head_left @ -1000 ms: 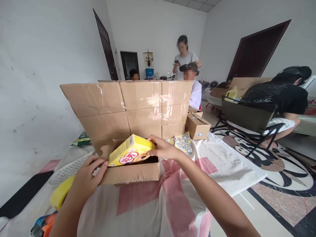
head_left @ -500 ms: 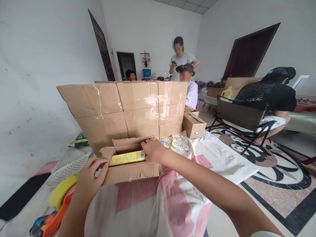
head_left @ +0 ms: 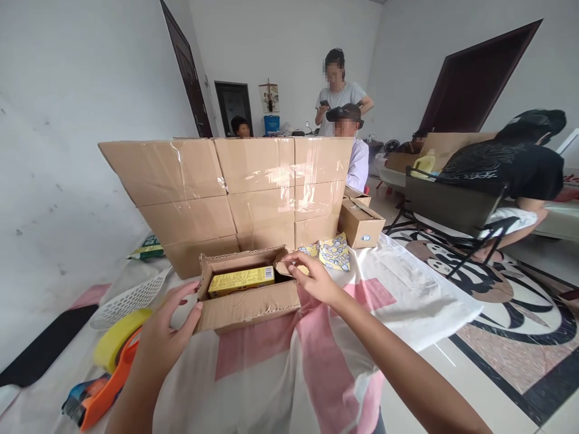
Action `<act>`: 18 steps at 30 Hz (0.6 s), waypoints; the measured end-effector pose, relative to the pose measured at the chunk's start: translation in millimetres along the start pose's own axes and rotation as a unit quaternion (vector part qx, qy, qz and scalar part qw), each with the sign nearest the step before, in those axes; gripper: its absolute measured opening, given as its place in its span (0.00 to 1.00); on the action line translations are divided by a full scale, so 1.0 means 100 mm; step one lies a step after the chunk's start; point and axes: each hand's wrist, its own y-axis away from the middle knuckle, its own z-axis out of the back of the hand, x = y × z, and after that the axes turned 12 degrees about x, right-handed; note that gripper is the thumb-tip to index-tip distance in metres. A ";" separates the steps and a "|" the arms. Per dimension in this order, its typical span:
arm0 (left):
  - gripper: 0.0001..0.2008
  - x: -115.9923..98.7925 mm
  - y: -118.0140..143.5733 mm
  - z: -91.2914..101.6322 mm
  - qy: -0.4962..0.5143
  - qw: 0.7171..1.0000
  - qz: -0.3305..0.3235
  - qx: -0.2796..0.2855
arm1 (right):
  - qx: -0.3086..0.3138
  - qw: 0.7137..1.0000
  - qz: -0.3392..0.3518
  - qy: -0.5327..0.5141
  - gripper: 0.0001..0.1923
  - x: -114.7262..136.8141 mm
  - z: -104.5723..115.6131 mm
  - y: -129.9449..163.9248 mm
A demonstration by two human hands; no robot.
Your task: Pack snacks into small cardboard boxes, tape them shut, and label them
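A small open cardboard box [head_left: 246,306] lies on the cloth-covered table in front of me. Inside it rests a yellow packet [head_left: 242,281] with a barcode on its top edge. My left hand [head_left: 163,334] holds the box's left corner, thumb on the near flap. My right hand [head_left: 312,277] pinches the box's right side flap [head_left: 284,268], its fingers closed on the cardboard.
Sealed taped cartons [head_left: 235,193] are stacked behind the box. Yellow printed packets [head_left: 333,253] and a small carton [head_left: 360,224] lie to the right. A white basket [head_left: 129,299], yellow tape roll [head_left: 118,337] and orange tape dispenser [head_left: 102,395] sit left. Several people are beyond.
The yellow packet, held tilted above the box, went down flat inside it. My right hand let go of it and moved to the right flap.
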 end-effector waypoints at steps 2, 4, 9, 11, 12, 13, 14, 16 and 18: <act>0.19 0.01 0.01 0.02 -0.013 1.000 0.001 0.017 | 0.024 0.999 0.020 0.021 0.12 -0.05 -0.01 -0.01; 0.17 0.04 0.01 0.01 0.006 1.000 -0.011 0.028 | 0.019 0.998 0.041 0.044 0.18 -0.07 -0.02 -0.05; 0.10 0.11 -0.02 -0.05 0.054 0.997 -0.026 0.055 | 0.000 0.999 0.025 0.043 0.39 -0.13 -0.04 -0.25; 0.08 0.16 -0.03 -0.06 0.057 0.996 -0.036 0.056 | 0.025 1.000 -0.005 -0.009 0.28 -0.17 -0.05 -0.41; 0.07 0.18 -0.04 -0.07 0.060 0.996 -0.042 0.055 | 0.024 0.999 -0.026 -0.031 0.19 -0.19 -0.05 -0.49; 0.07 0.20 -0.05 -0.07 0.063 0.995 -0.044 0.057 | 0.012 0.998 -0.048 -0.046 0.11 -0.22 -0.05 -0.58; 0.06 0.21 -0.06 -0.07 0.066 0.995 -0.043 0.064 | -0.006 0.996 -0.069 -0.052 0.07 -0.25 -0.05 -0.67; 0.05 0.20 -0.07 -0.08 0.068 0.992 -0.045 0.095 | -0.047 0.992 -0.107 -0.055 0.09 -0.32 -0.06 -0.80; 0.08 0.16 -0.07 -0.11 0.057 0.990 -0.053 0.119 | -0.080 0.985 -0.142 -0.065 0.10 -0.37 -0.07 -0.83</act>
